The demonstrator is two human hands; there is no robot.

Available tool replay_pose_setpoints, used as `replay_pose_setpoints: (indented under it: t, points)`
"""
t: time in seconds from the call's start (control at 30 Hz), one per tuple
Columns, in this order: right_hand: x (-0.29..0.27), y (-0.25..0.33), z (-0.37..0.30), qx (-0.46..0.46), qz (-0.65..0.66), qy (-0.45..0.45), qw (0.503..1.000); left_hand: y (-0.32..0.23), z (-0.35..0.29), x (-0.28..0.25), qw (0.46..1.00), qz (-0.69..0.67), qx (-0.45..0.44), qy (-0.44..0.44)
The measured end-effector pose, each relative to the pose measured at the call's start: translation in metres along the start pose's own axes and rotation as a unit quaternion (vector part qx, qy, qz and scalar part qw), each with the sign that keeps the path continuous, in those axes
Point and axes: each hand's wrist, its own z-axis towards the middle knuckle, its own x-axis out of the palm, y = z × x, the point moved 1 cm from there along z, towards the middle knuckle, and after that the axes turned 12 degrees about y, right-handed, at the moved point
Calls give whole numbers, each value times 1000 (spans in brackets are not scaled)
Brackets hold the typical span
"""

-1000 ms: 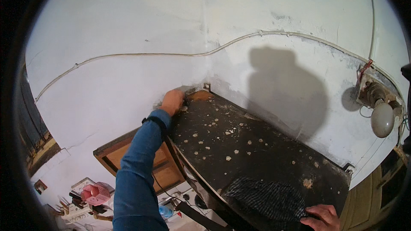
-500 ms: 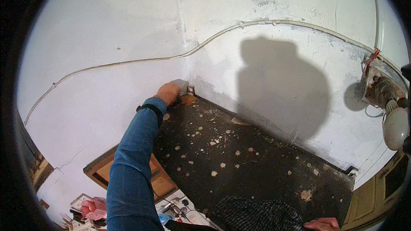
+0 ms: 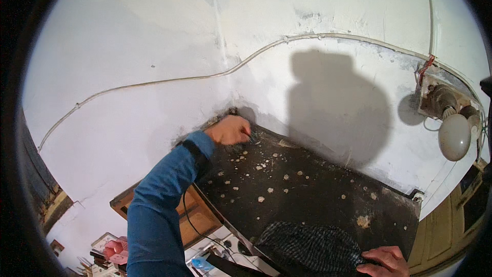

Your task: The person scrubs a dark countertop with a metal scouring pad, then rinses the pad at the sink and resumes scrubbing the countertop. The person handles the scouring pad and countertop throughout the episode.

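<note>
"Black shelf board (image 3: 318, 200), its far left corner set against the white wall (image 3: 169, 102): how is the work there best handled?"

"Light, even pressure is probably called for, with the wrist held low; pale spots (image 3: 261, 199) are strewn close by, and the plaster could easily be scuffed."

"And where is the board placed relative to the grip?"

"Directly beneath the left hand (image 3: 230, 130), near that far left corner. From there it is extended rightward to the bracket (image 3: 417, 196) at its far right corner."

"Is anything grasped?"

"On the left hand the fingers are curled down, but what, if anything, is held at their tips cannot be told. The right hand (image 3: 385, 260) is placed by the near right corner, at the margin of a dark striped cloth (image 3: 310, 243); whether that cloth is pinched or merely touched cannot be told."
</note>
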Motion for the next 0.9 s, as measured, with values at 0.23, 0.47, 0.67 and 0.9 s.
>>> replay_pose_setpoints:
  t: [0.23, 0.47, 0.67, 0.9]
  points:
    - [0, 3, -3, -13, -24, -11, 1000, -50, -46, 27, 997, 37, 62, -22]
    - [-4, -3, 0, -27, -8, -7, 1000, 96, -5, -12, 948, 226, -222, -14]
    - [-2, -8, 0, -32, 6, -22, 999, 110, 70, -2, 949, 241, -205, 10]
    - [-2, -3, -7, -22, -2, -26, 999, -20, 75, 15, 994, 104, -16, 8]
